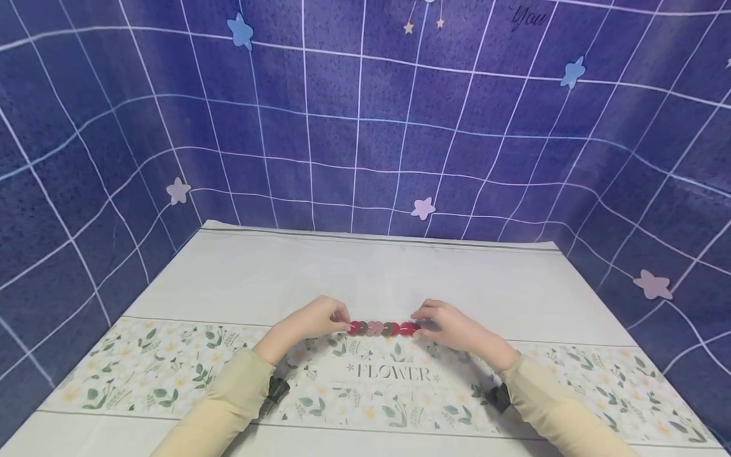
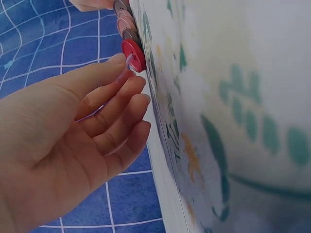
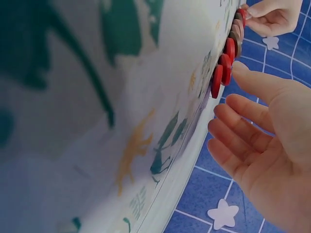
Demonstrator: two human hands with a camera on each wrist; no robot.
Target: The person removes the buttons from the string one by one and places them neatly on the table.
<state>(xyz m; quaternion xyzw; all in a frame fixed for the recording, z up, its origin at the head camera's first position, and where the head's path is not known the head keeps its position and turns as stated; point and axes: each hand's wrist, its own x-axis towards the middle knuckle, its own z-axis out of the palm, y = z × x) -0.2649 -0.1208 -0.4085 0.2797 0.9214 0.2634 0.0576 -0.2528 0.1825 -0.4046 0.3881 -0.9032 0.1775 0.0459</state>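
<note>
A row of round buttons [image 1: 375,328] in red, dark brown and pink lies overlapping on the flowered band of the table cover. At the row's left end, my left hand [image 1: 322,317] pinches a thin, pale purple string [image 2: 129,59] that comes out of a red button [image 2: 133,55]; the other fingers curve loosely below. My right hand [image 1: 448,325] is at the opposite end. Its thumb tip overlaps a red button [image 3: 225,69] in the right wrist view, while its fingers stay spread apart and loosely bent. The outermost red button [image 3: 216,81] stands just past that thumb.
Under the hands is a white table cover [image 1: 365,270] with a flowered band and the printed word FLOWER [image 1: 394,372]. Blue cloth [image 1: 365,127] with a white grid and stars rises behind the table and at both sides. Dark wrist straps [image 1: 278,388] sit at the sleeves.
</note>
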